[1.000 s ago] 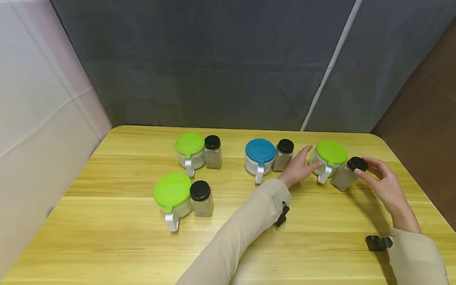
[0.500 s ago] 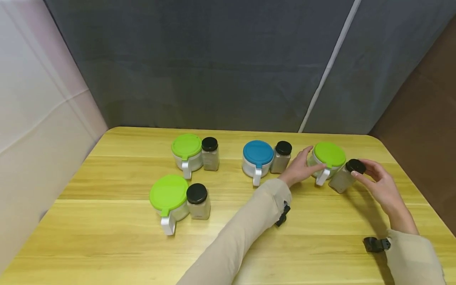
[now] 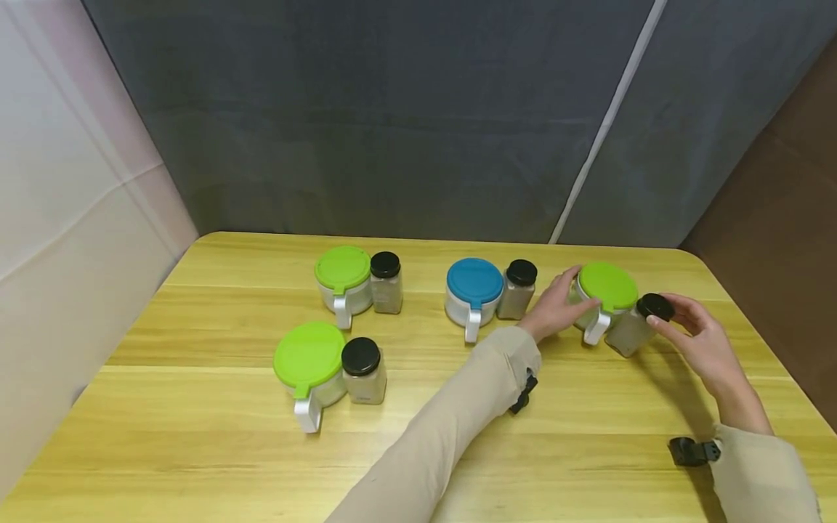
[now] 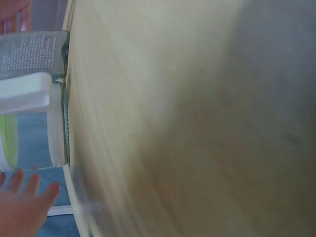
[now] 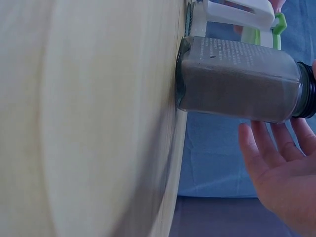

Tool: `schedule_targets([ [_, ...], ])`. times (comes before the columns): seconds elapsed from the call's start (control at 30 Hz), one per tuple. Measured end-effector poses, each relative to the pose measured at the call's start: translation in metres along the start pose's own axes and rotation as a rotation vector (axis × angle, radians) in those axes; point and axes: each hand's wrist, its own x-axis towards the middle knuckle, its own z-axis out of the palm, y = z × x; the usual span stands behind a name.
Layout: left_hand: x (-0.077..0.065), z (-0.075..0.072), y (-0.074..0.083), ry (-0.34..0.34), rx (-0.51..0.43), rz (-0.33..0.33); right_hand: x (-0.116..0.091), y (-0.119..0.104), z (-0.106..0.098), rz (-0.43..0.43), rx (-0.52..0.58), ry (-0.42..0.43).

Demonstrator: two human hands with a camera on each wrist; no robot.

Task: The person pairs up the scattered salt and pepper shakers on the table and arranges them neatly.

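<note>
My right hand [image 3: 706, 345] holds a square glass spice jar [image 5: 242, 79] by its black cap, thumb in front and fingers behind. Brownish powder fills much of the jar, and its base is at the tabletop. Beside it stands a clear seasoning pot with a green lid [image 3: 608, 285] and a white handle [image 4: 24, 92]. The left hand [image 3: 556, 309] lies along that pot's left side, fingers extended, the thumb reaching toward the handle. In the left wrist view, its fingertips [image 4: 32, 183] are right at the pot's wall. Pot and jar stand close against each other.
Left of these, a blue-lidded pot [image 3: 475, 282] has a black-capped jar [image 3: 518, 294] beside it. Two more green-lidded pots, at the back [image 3: 343, 269] and nearer front [image 3: 309, 356], each have a similar jar alongside. A dark curtain [image 3: 366, 131] hangs behind the wooden table [image 3: 196, 436].
The left hand and the green-lidded pot have shifted slightly to the right, toward the spice jar. The right hand keeps its hold on the cap. The head view has shifted a little.
</note>
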Motion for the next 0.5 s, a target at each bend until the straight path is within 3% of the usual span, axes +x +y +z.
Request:
schedule_targets([
  [0.5,0.0001,0.0047,0.0000,0.038,0.107,-0.001,-0.0001,0.0011,0.0008,0.014,0.021,-0.011],
])
